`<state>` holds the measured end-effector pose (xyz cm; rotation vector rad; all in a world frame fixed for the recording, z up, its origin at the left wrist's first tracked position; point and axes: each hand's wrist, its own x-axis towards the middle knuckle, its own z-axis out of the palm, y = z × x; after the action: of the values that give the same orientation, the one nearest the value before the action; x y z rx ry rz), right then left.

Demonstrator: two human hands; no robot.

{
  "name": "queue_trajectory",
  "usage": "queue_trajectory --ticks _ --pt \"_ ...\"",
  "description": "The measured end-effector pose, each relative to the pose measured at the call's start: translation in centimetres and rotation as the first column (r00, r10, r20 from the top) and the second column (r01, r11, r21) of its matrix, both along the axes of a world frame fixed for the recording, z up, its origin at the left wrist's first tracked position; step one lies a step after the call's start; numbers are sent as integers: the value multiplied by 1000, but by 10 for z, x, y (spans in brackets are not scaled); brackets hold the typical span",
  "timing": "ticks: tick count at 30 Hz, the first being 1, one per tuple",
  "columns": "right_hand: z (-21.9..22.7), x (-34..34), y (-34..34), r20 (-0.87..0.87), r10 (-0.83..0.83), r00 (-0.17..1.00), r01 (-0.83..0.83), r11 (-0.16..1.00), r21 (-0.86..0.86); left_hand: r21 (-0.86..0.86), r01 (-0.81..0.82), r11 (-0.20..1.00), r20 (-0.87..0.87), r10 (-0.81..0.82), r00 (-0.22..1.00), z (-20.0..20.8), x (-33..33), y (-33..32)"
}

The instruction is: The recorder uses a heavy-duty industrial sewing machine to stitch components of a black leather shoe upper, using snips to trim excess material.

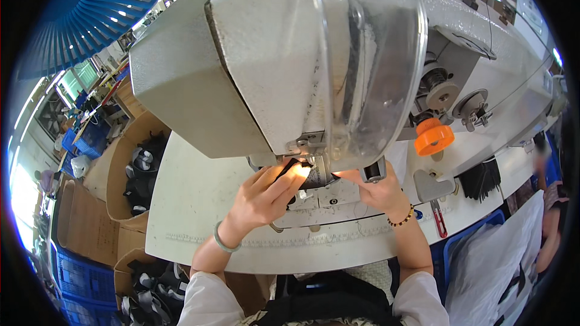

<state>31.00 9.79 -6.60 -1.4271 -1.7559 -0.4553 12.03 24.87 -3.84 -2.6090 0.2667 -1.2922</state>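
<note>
The pale sewing machine head (260,66) fills the middle of the view, with a clear plastic cover (386,66) on its right. Under its lit needle area lies a small black fabric piece (287,169). My left hand (266,193), with a pale bangle at the wrist, has its fingers closed on this piece. My right hand (383,192), wearing a beaded bracelet, reaches in from the other side of the needle area. Machine parts hide most of its fingers, so its grip does not show.
An orange knob (434,137) sits on the machine's right. Black strips (480,180) and red-handled snips (438,220) lie on the white table (205,205). Cardboard boxes (115,175) of black and grey pieces stand left, near blue crates (84,274). White sacking (489,259) is at right.
</note>
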Motion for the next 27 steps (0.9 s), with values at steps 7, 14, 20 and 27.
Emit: queue_trajectory --ticks 7,14,20,27 --pt "2 0 1 -22 22 1000 -22 1000 -10 -48 12 999 17 -11 1000 -4 0 1" --pt "0 3 1 -52 35 998 -38 998 -54 -36 23 999 14 -23 1000 -5 2 5" --pt "2 2 1 -56 59 997 -60 998 -27 -54 9 998 20 -8 1000 -5 1 2" --pt "-2 6 4 -113 84 990 -87 996 -21 -52 5 999 54 -2 999 -8 3 1"
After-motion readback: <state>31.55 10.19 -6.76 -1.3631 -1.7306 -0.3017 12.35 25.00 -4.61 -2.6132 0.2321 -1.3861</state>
